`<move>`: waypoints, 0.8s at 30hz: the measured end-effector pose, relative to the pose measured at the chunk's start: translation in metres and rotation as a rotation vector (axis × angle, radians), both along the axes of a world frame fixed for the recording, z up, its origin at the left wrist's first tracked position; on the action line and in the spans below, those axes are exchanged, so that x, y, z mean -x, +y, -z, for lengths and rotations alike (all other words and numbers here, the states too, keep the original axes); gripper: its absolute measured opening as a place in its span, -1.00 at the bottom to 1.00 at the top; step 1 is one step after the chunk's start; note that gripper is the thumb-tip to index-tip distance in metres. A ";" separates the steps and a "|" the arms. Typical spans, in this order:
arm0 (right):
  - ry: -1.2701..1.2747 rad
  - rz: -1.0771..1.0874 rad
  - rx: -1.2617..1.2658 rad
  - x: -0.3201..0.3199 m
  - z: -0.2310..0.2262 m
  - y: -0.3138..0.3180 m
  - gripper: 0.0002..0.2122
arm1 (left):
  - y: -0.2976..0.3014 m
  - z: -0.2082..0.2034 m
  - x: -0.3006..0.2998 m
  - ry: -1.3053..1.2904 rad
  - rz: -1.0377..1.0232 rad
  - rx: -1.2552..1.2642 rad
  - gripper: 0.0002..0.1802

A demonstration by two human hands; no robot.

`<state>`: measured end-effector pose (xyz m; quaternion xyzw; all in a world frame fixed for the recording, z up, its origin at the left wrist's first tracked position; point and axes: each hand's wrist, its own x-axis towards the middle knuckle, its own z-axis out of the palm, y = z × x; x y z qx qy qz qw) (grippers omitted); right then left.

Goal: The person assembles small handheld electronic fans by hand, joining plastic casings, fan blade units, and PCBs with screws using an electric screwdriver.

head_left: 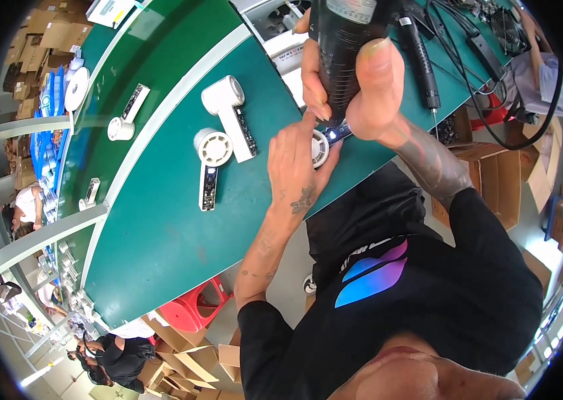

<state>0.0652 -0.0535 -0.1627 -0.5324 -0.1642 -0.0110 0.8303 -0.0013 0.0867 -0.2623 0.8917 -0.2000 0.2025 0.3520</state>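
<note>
Evidently, one grip guides while the other braces.
The right hand wraps tightly around the black electric screwdriver, apparently to steer it; the left hand cups the white round-headed unit over the green bench, presumably against twisting. I cannot tell whether the hidden tip touches it.

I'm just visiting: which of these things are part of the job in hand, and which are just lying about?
Part of the job:
- black power tool, in the right hand
- white round-headed unit, in the left hand
- probably two similar units on the green table

Apparently just about:
- second black tool
- red stool
- cardboard boxes
</note>
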 end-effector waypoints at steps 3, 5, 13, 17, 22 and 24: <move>0.003 0.006 -0.035 0.001 -0.001 -0.001 -0.16 | -0.001 0.000 0.000 0.011 0.008 -0.001 -0.27; 0.027 0.022 -0.038 0.001 -0.002 0.002 -0.14 | 0.000 -0.001 0.000 0.028 0.007 0.003 -0.26; -0.370 -0.007 0.162 -0.011 0.011 0.002 -0.16 | 0.002 0.002 0.000 0.070 0.038 0.004 -0.22; -0.285 0.039 0.156 -0.011 0.007 0.003 -0.14 | 0.002 0.002 0.001 0.074 0.027 0.022 -0.23; -0.333 -0.002 0.193 -0.010 0.009 0.001 -0.12 | 0.001 0.004 -0.002 0.076 0.046 0.028 -0.22; -0.325 0.006 0.193 -0.012 0.009 0.001 -0.12 | 0.000 0.003 -0.001 0.062 0.027 0.034 -0.25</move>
